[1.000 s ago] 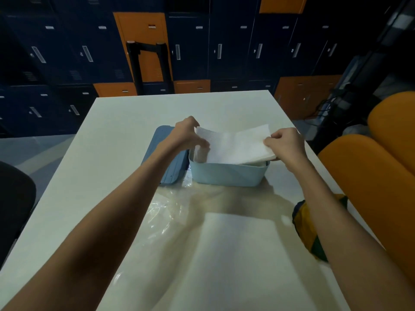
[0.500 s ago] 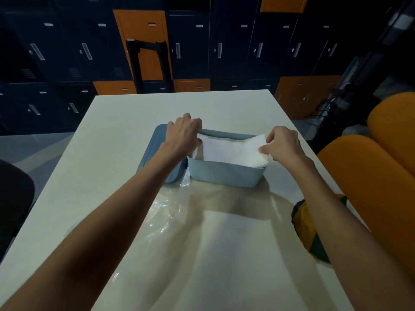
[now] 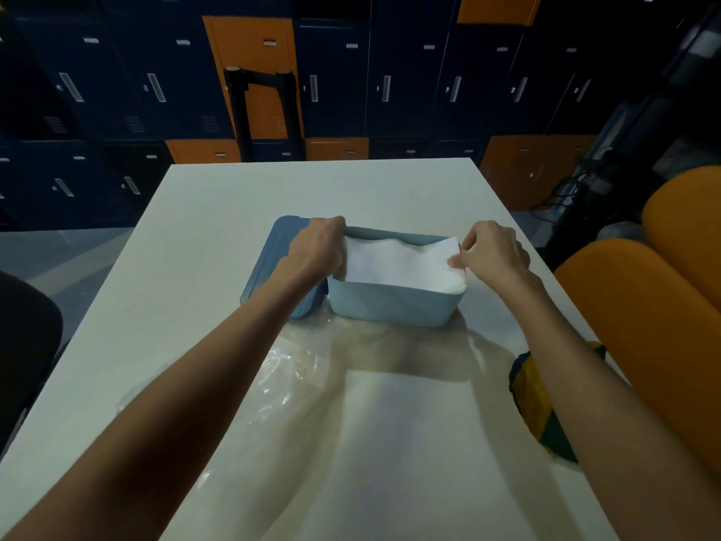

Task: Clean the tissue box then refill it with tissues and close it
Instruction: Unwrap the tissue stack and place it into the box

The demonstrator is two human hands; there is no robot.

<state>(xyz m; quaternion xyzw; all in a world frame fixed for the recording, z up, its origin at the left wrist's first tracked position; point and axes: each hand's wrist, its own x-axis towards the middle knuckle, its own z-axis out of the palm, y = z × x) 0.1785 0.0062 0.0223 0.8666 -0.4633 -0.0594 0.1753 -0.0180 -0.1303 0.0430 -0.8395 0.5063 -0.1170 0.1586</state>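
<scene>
Tissue box [image 3: 390,306] holds tissues [image 3: 398,263]; left hand [image 3: 318,247] apparently presses, right hand [image 3: 493,253] grip pinches them.

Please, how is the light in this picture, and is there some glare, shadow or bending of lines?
Head view: dim room, lockers dark; the table bright, with arm shadows across its near part; soft glare on the clear plastic wrap; wide-angle lens bends the table edges outward; the tissues stay sharp.

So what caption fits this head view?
Left hand and right hand press tissues into open blue box, lid alongside.
</scene>
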